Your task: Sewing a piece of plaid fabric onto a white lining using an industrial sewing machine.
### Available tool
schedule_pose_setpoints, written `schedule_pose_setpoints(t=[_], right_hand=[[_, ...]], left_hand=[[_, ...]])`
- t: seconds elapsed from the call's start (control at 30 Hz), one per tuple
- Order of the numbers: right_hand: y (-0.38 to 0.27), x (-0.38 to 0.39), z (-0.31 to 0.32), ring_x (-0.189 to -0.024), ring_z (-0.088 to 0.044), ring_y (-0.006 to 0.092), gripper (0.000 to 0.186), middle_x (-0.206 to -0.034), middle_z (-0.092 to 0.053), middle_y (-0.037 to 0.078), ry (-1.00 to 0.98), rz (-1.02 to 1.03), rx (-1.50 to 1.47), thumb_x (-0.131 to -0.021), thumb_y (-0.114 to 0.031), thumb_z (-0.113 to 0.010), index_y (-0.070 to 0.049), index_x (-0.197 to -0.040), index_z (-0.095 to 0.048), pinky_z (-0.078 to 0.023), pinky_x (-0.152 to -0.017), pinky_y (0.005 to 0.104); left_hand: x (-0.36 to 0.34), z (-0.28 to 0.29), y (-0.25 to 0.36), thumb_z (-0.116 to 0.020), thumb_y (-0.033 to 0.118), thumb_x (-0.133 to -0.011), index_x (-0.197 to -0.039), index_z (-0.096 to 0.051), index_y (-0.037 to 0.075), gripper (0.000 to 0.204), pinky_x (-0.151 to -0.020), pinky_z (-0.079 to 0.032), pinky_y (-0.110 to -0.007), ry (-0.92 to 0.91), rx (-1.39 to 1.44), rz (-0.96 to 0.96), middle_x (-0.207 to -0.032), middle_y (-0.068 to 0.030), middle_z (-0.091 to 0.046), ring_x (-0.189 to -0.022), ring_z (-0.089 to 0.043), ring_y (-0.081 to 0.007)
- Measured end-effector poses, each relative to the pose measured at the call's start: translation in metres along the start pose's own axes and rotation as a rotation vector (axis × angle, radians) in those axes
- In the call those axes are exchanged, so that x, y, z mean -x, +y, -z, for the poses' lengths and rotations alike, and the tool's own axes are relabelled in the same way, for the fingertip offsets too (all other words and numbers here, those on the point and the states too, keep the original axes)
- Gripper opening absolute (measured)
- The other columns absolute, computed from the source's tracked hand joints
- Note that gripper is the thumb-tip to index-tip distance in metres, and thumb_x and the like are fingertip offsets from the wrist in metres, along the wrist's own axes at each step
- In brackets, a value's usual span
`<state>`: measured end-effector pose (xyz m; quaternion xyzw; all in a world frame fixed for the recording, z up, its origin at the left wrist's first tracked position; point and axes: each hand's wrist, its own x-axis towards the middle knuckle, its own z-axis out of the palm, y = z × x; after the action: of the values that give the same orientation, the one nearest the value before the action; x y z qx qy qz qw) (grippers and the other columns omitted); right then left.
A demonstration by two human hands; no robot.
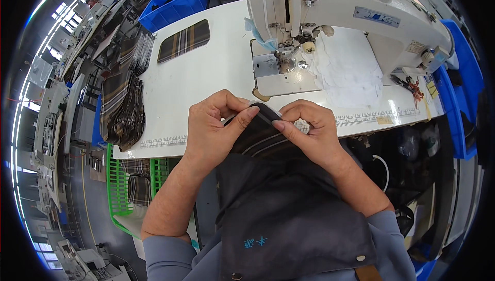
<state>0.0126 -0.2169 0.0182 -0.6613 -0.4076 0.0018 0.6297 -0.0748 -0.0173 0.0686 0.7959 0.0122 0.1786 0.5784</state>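
Between both hands, at the table's front edge, is a dark striped fabric piece (264, 135), its upper edge folded over with a white layer showing along it. My left hand (216, 126) pinches that edge with thumb and fingers. On the other side of the fold, my right hand (312, 126) grips the same edge, thumb on top. The fabric's lower part hangs against my dark apron (299, 214). Beyond my hands stands a white sewing machine (330, 0); its needle area and metal plate (266, 65) lie apart from the fabric.
A flat plaid piece (184, 40) lies on the white table (221, 64). Stacked plaid pieces (121, 108) drape over its left edge, above a green basket (117, 193). White cloth pieces (348, 69) sit under the machine arm. Blue bins (175, 2) stand behind and at right.
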Motion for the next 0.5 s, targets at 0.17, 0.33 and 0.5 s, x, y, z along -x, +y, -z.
schedule_pose_setpoints(t=[0.17, 0.33, 0.5], right_hand=[[-0.0014, 0.0006, -0.0010, -0.079, -0.067, 0.0113, 0.014, -0.085, -0.072, 0.006, 0.028, -0.114, -0.106, -0.086, -0.005, -0.081, 0.000, -0.080, -0.068, -0.052, -0.073, 0.0266], [-0.0017, -0.0001, -0.0039, -0.080, -0.066, 0.0121, 0.016, -0.084, -0.071, 0.006, 0.035, -0.141, -0.134, -0.084, -0.005, -0.082, -0.001, -0.078, -0.068, -0.050, -0.075, 0.0267], [-0.0014, -0.0012, -0.0065, -0.081, -0.065, 0.0125, 0.016, -0.085, -0.070, 0.006, 0.035, -0.160, -0.166, -0.083, -0.004, -0.083, -0.003, -0.077, -0.068, -0.049, -0.077, 0.0271]], left_hand=[[0.0032, -0.0021, 0.0035, -0.077, 0.004, -0.092, -0.089, -0.067, -0.002, 0.012, -0.080, -0.058, -0.026, 0.014, 0.027, 0.021, -0.088, -0.0074, -0.075, -0.081, -0.070, -0.0090], [0.0044, -0.0009, 0.0036, -0.077, 0.003, -0.092, -0.089, -0.066, -0.003, 0.013, -0.079, -0.058, -0.025, 0.025, -0.032, -0.036, -0.087, -0.0081, -0.075, -0.082, -0.070, -0.0083], [0.0040, 0.0013, 0.0032, -0.077, 0.002, -0.092, -0.088, -0.065, -0.002, 0.013, -0.080, -0.058, -0.025, 0.029, -0.019, -0.014, -0.088, -0.0078, -0.075, -0.082, -0.069, -0.0073]])
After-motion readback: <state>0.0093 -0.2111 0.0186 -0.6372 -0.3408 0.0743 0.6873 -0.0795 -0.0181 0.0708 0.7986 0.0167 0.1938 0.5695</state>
